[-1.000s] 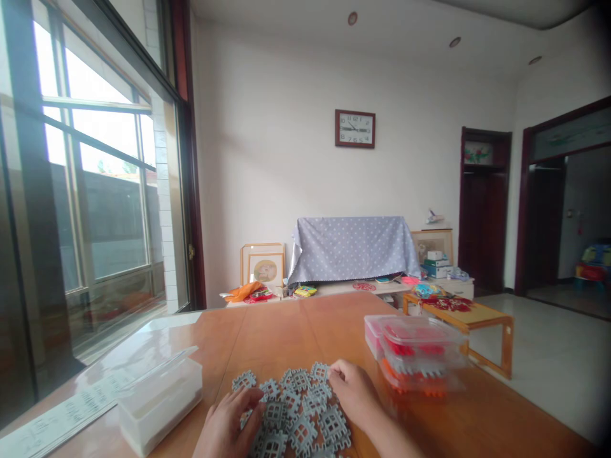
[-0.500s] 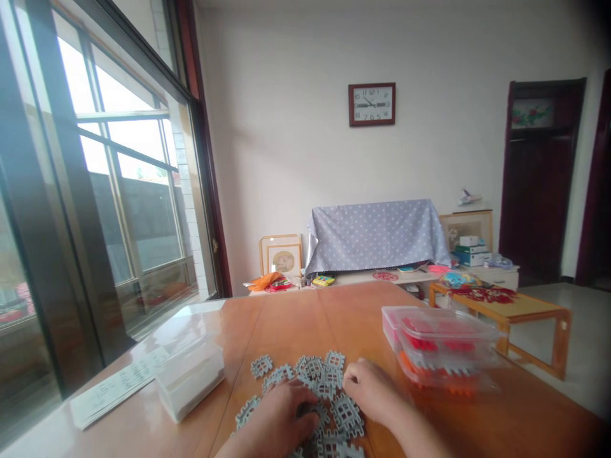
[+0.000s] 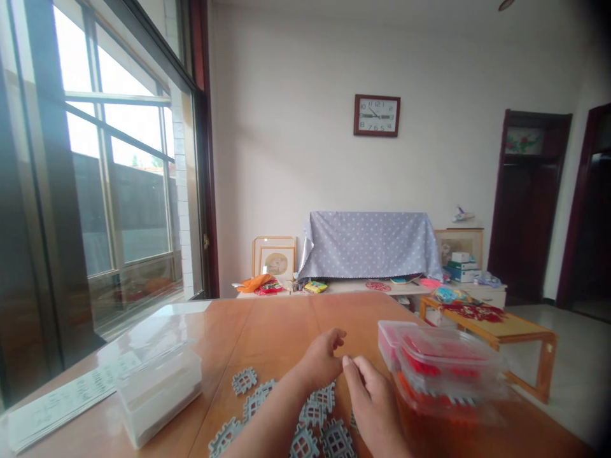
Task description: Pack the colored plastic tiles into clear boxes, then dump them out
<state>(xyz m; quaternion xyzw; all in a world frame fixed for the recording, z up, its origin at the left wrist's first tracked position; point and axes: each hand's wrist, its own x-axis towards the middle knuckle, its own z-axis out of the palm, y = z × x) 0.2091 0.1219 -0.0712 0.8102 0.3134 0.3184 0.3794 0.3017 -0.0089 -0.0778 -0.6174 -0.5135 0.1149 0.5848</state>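
My left hand (image 3: pixel 323 361) reaches over the table, fingers curled, its fingertips close to my right hand (image 3: pixel 375 397). My right hand is closed, with its thumb pressed against the fingers. Whatever either hand holds is hidden by the fingers. Under and beside my left forearm lie several grey interlocking plastic building pieces (image 3: pixel 244 381), square with notched edges and window-like openings. More such pieces (image 3: pixel 337 439) lie just left of my right wrist, some overlapping, and my arms cover part of the pile.
A translucent plastic box (image 3: pixel 160 394) stands at the left beside a printed paper sheet (image 3: pixel 67 401). At the right, stacked clear containers (image 3: pixel 443 356) hold red, orange and grey pieces. Behind the wooden table (image 3: pixel 281 318) are a cloth-covered object (image 3: pixel 370 245) and a low yellow table (image 3: pixel 506 324).
My left hand has lifted off the grey pieces and moved up and right to my right hand. My right hand has turned and come slightly nearer. The camera view has shifted.
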